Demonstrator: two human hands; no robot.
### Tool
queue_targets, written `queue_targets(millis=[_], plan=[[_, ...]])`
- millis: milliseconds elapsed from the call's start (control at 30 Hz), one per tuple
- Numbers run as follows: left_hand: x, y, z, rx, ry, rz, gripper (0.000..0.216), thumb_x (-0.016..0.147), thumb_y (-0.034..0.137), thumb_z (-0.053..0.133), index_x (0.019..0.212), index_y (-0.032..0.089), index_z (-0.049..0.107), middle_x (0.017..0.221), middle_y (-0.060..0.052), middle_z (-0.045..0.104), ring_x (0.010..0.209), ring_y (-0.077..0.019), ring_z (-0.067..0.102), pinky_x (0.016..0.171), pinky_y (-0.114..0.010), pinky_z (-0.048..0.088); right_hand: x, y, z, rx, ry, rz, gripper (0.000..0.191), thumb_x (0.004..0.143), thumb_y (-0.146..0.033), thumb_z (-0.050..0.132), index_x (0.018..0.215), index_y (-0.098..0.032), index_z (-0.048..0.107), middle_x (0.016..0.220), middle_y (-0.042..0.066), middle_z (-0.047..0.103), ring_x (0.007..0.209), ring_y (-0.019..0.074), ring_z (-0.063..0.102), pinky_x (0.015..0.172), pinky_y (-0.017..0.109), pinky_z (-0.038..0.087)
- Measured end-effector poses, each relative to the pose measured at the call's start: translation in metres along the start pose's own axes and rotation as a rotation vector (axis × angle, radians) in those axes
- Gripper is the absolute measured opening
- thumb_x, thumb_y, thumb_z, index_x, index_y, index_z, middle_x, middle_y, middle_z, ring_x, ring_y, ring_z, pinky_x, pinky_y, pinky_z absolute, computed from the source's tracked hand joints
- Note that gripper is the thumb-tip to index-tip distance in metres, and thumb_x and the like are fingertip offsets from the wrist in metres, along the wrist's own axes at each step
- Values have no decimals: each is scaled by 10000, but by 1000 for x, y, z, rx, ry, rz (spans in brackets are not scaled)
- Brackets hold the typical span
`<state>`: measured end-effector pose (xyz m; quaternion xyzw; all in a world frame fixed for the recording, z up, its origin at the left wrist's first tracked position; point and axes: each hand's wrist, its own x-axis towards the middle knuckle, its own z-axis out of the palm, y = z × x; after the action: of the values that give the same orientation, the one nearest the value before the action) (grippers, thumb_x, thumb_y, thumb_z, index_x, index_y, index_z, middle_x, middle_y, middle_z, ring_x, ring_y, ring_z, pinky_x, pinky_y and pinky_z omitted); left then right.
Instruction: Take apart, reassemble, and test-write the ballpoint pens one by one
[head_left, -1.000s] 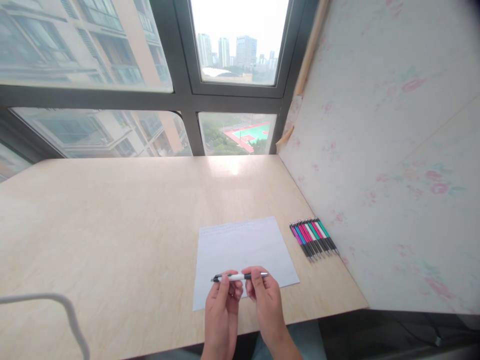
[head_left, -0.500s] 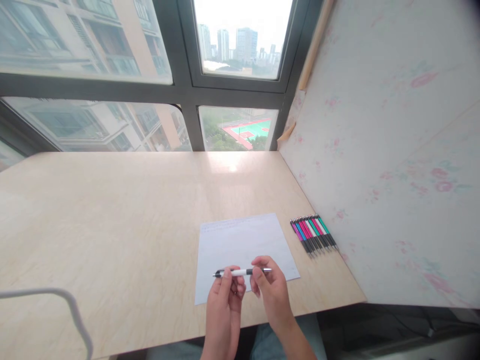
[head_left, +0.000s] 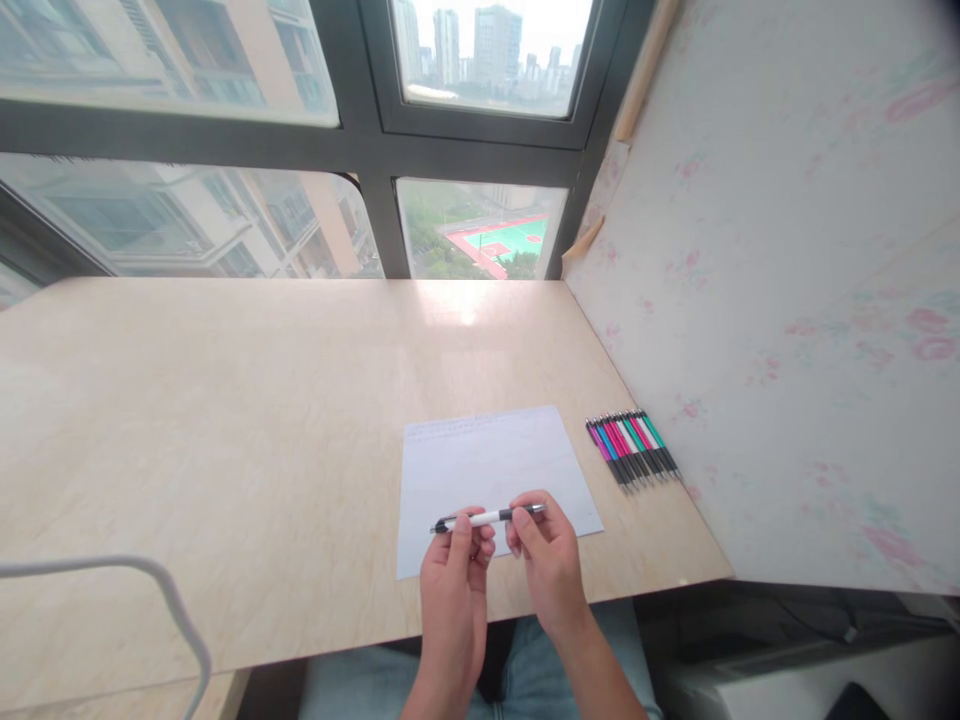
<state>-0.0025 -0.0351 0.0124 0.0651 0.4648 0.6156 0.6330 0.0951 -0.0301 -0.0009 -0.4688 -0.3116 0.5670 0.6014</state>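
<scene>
White/black pen pinched by L hand & R hand; prob. light, stiff, best held at dark grip.

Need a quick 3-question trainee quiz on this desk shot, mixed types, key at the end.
1. True or false: the left grip and the right grip both hold the white-and-black pen.

2. Relative to the paper, where does the row of pens lie?
A) On top of it
B) To its right, near the wall
C) To its left

3. Fill in: the faint writing runs along the paper's ____ edge, as seen by the person (near or far).

Key: 1. True. 2. B. 3. Far.
</scene>
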Motion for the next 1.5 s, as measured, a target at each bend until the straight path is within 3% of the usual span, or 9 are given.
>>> queue_targets(millis=[100, 267, 533, 633, 767, 1033, 1200, 1400, 1500], plan=[[2, 1, -3, 71, -4, 36, 353, 704, 415, 795, 889, 124, 721, 733, -48, 661, 704, -119, 591, 686, -221, 519, 5, -1, -3, 27, -43, 44, 256, 887, -442, 618, 915, -189, 592, 598, -37, 531, 545, 99, 448, 532, 231, 360], [7, 4, -6, 185, -49, 87, 362, 709, 440, 782, 872, 122, 721, 685, -40, 655, 675, -121, 574, 679, -234, 495, 17, -13, -14, -229, -81, 37, 290, 866, -463, 634, 792, -183, 603, 593, -19, 576, 535, 110, 514, 532, 236, 417], [6, 1, -8, 165, -66, 82, 347, 751, 446, 743, 888, 129, 712, 705, -33, 646, 685, -110, 559, 691, -229, 467, 18, -17, -28, -404, -232, -133, 239, 796, -382, 718, 961, -219, 661, 968, 59, 668, 944, 211, 627, 799, 316, 508], [8, 0, -15, 190, -64, 97, 366, 752, 465, 735, 892, 128, 710, 702, -37, 648, 687, -120, 563, 684, -238, 465, 16, -12, -27, -370, -255, -44, 311, 814, -450, 688, 1005, -210, 635, 921, 64, 681, 852, 204, 645, 687, 297, 515], [15, 2, -24, 311, -71, 180, 388, 746, 483, 732, 896, 125, 715, 709, -49, 661, 693, -136, 575, 707, -259, 466, 17, -9, -25, -445, -253, 40, 371, 902, -516, 541, 767, -179, 616, 628, 20, 620, 575, 149, 572, 569, 276, 463], [17, 4, -21, 206, -108, 103, 372, 726, 463, 752, 852, 116, 715, 697, -39, 631, 662, -118, 545, 655, -243, 460, 21, -12, -30, -364, -316, -65, 331, 779, -432, 721, 1011, -217, 623, 968, 64, 666, 886, 202, 632, 727, 308, 518], [19, -1, -23, 272, -86, 120, 361, 739, 457, 747, 877, 126, 715, 702, -34, 645, 687, -115, 559, 691, -229, 457, 26, -11, -33, -509, -294, 24, 291, 882, -452, 581, 775, -183, 617, 665, 22, 631, 607, 158, 598, 604, 291, 482], [19, 0, -20, 175, -100, 55, 331, 740, 429, 756, 877, 130, 714, 704, -25, 638, 663, -99, 537, 670, -218, 451, 27, -13, -34, -521, -313, -181, 114, 812, -310, 666, 853, -212, 626, 857, 26, 627, 843, 181, 607, 776, 309, 497], [18, 1, -17, 149, -104, 37, 317, 736, 416, 762, 871, 132, 716, 705, -24, 637, 666, -100, 540, 669, -217, 451, 26, -14, -34, -482, -338, -141, 215, 795, -291, 680, 989, -226, 616, 992, 46, 640, 939, 199, 620, 792, 318, 510]])
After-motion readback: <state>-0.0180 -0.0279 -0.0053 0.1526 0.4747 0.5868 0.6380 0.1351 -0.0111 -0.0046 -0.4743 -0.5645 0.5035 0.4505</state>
